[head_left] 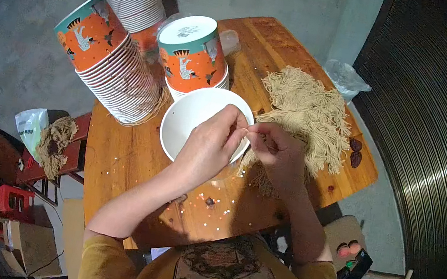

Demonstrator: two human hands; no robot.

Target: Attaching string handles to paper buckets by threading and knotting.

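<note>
Pinching a thin pale strand (245,131) near a white bowl (184,118)

From where I stand, both hands meet fingertip to fingertip, the left hand (215,136) with its back turned up and the right hand (281,152) with its fingers curled in. Each pinches the strand between thumb and forefinger; whether a knot sits on it is too small to tell. The bowl lies just behind and below the left hand, which hides part of its rim. Beyond the right hand, and spreading out to its right, is a shaggy heap of beige yarn (314,110), with a few dark, wrinkled lumps (355,159) at its far right edge.

Straight beyond the hands, behind the bowl, an orange and green paper tub (191,69) stands upside down. Farther left of it leans a tall stack of nested tubs (117,86). Nearer the person than the hands, tiny beads (219,217) lie scattered across the wooden table (118,166). Well to the left, past the table, more yarn (55,145) hangs over a dark red bench (82,127).
</note>
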